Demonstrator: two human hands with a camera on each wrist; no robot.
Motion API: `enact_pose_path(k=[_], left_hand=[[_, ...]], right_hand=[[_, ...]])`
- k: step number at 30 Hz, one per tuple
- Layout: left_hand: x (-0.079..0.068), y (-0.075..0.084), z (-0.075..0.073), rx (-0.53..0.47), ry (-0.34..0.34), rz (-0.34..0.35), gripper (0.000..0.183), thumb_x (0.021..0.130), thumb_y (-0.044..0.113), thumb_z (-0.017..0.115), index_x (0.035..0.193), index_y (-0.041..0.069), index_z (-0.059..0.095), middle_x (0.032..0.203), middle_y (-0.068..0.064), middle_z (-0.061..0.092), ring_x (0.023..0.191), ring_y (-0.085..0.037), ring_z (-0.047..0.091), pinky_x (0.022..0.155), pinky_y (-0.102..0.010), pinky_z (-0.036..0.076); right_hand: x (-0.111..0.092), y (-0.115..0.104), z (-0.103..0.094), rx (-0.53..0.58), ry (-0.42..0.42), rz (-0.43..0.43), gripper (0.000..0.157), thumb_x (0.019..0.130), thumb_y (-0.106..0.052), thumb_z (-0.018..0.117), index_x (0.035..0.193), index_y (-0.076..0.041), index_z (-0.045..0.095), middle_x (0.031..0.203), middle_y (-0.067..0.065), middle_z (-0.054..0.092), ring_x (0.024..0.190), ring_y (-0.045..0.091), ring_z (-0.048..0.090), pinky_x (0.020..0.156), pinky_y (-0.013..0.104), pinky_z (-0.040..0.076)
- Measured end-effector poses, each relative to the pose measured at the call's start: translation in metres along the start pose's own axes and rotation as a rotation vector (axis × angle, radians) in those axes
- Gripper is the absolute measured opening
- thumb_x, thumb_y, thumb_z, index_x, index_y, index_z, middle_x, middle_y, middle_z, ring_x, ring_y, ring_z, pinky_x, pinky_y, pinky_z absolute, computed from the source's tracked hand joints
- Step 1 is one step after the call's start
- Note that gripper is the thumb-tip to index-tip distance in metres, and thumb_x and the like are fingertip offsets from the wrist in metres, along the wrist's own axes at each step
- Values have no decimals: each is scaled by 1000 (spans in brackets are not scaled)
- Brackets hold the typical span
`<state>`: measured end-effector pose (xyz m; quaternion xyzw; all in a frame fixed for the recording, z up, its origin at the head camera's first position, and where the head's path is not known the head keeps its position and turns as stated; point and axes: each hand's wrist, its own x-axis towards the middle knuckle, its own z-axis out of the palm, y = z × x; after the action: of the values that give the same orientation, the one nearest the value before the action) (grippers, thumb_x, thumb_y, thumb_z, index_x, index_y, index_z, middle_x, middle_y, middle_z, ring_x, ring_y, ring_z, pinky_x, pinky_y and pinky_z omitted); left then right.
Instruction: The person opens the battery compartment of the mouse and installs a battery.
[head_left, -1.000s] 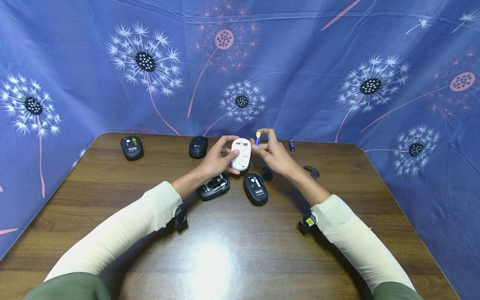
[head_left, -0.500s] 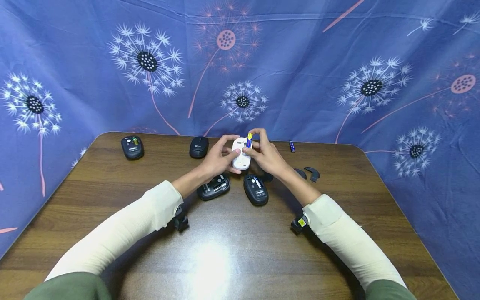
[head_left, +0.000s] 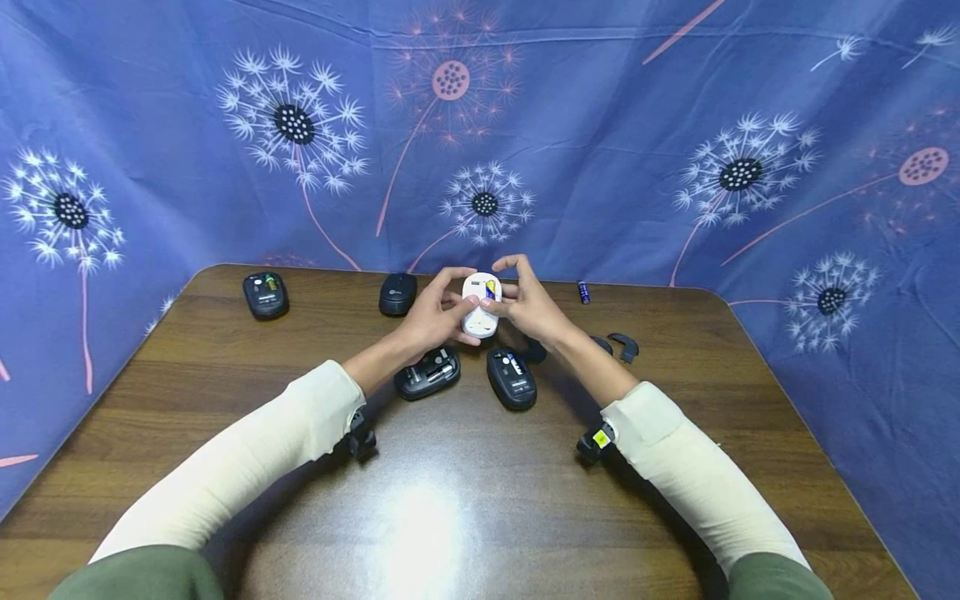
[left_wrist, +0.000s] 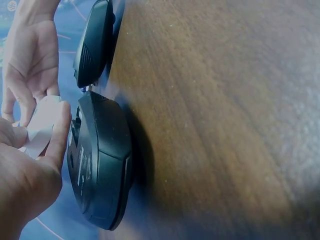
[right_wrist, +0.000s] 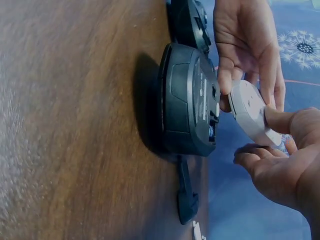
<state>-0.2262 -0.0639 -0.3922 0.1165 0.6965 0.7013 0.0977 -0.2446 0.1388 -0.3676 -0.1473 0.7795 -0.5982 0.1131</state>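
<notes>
A white computer mouse [head_left: 480, 323], underside up and lacking its cover, is held above the table by my left hand [head_left: 437, 317], thumb on its face. A blue-and-yellow battery [head_left: 491, 289] lies in its upper right compartment. My right hand [head_left: 534, 310] has its thumb at the battery's lower end, other fingers at the mouse's right side and behind it; the index finger is raised off. In the right wrist view the white mouse [right_wrist: 248, 112] sits between both hands. The left wrist view shows only a pale edge of the mouse [left_wrist: 42, 125]; the battery is hidden there.
Two black mice, an opened one [head_left: 427, 373] and another with a battery [head_left: 512, 378], lie below the hands. Farther left are a black mouse with a green battery [head_left: 266, 295] and an upright one [head_left: 397, 293]. A blue battery [head_left: 584, 292] and black covers [head_left: 625, 347] lie right.
My right hand has moved left to the white mouse with the battery. The battery has gone from standing up between the fingers to lying in the compartment, and the index finger has come off it.
</notes>
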Motion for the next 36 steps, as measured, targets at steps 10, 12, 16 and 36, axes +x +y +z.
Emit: enact_pose_path(k=[10, 12, 16, 36], left_hand=[[-1, 3, -3, 23, 6, 31, 51, 116, 6, 60, 164, 15, 48, 117, -23, 62, 83, -26, 75, 79, -55, 77], [-1, 3, -3, 33, 7, 30, 52, 116, 6, 61, 165, 15, 47, 118, -23, 62, 84, -27, 74, 79, -56, 77], [-1, 1, -2, 44, 3, 26, 52, 116, 6, 61, 165, 16, 47, 119, -23, 62, 85, -27, 74, 82, -60, 76], [-4, 1, 3, 59, 4, 23, 50, 116, 7, 62, 163, 17, 49, 115, -22, 62, 77, -27, 77, 82, -63, 75]], right_hand=[[2, -4, -6, 293, 19, 228, 56, 117, -25, 59, 167, -6, 41, 143, 16, 66, 109, 21, 79, 105, 40, 73], [2, -4, -6, 314, 6, 244, 50, 118, -28, 56, 162, -4, 47, 133, 11, 68, 101, 17, 79, 94, 35, 75], [3, -3, -6, 317, -19, 249, 39, 118, -25, 56, 151, -3, 55, 116, 4, 70, 95, 14, 78, 85, 31, 75], [0, 2, 7, 53, 74, 96, 32, 118, -11, 53, 143, 7, 58, 113, 9, 65, 88, 13, 68, 79, 24, 68]])
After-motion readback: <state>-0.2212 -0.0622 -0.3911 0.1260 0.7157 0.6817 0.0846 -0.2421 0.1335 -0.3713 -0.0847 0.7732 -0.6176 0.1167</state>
